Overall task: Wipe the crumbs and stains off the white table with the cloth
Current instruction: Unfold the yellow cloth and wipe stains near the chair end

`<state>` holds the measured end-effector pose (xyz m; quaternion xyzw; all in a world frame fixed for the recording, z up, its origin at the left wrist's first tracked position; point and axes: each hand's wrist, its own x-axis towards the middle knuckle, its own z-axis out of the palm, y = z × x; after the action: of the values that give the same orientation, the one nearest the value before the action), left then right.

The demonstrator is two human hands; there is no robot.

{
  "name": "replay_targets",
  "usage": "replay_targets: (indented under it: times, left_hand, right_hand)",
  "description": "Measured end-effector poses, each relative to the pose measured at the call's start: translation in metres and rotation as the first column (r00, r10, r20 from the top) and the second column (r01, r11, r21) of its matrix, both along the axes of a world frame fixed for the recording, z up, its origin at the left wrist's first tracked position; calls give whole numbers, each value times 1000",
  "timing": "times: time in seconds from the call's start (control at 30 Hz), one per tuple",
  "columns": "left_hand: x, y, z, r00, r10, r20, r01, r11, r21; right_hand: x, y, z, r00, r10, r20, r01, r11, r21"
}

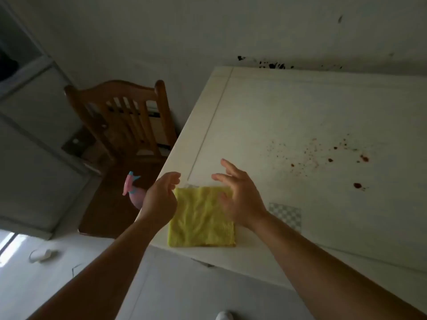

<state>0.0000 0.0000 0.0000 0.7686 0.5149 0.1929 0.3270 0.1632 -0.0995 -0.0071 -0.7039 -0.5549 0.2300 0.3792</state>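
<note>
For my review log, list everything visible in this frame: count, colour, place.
table: one, white, right half of view
cloth: one, yellow, flat at the table's near corner
stains and crumbs: many, reddish-brown, scattered on the table right of the cloth
checkered patch: one, grey-white, on the table right of the cloth
chair: one, brown wood, left of the table
spray bottle: one, pink with blue, on the chair seat
wall marks: several, black, above the table's far edge
left hand: open, at the cloth's left edge
right hand: open, over the cloth's right part
</note>
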Motion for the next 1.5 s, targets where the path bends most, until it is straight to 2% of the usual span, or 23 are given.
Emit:
replay_targets:
  times: [0.07,0.2,0.3,0.37,0.4,0.47,0.6,0.67,0.73,0.8,0.87,0.93,1.0,1.23,1.5]
  left_hand:
    - [-5,5,-8,999,49,-4,-49,998,-37]
    - [-14,11,-27,999,46,4,-45,996,-76]
    - [-11,14,-32,1000,27,15,-25,996,-81]
    - [-10,19,-39,999,-27,-35,26,999,-21]
    - [-9,21,-42,994,-70,-83,72,997,26]
    - [-5,30,-50,969,-158,-188,176,981,85]
    - [11,48,-64,910,-275,-309,297,955,24]
    - [21,56,-65,937,-223,-269,244,969,46]
    - [30,61,-65,961,-152,-232,179,979,97]
    - [40,66,-63,964,-155,-216,182,977,112]
    - [53,69,-62,962,-182,-205,205,974,100]
    - [67,72,-61,958,-213,-193,235,966,103]
    - [83,75,-61,955,-228,-189,252,961,111]
    - [137,92,-66,958,-222,-180,255,949,183]
    - [227,130,-67,979,-193,-59,200,966,163]
  right_hand:
    - [-8,3,-9,995,80,67,-81,997,12]
    - [-29,5,-23,963,241,123,-232,969,-82]
    - [-38,11,-43,808,483,337,-429,875,-224]
    - [-38,13,-55,674,611,415,-466,787,-404]
    - [-36,14,-61,642,632,434,-460,771,-441]
    - [-30,16,-64,650,601,464,-440,796,-414]
    - [-14,28,-63,767,439,467,-289,887,-359]
    - [-3,36,-62,779,391,491,-214,901,-378]
    - [5,40,-66,747,358,560,-152,913,-380]
    - [12,49,-66,789,334,516,-88,892,-443]
    - [23,57,-65,815,269,514,-44,912,-408]
    - [36,68,-68,844,228,485,-72,945,-320]
    - [50,78,-69,872,195,448,-53,949,-310]
    - [100,115,-71,880,143,452,25,938,-346]
    - [183,173,-78,868,109,485,55,949,-312]
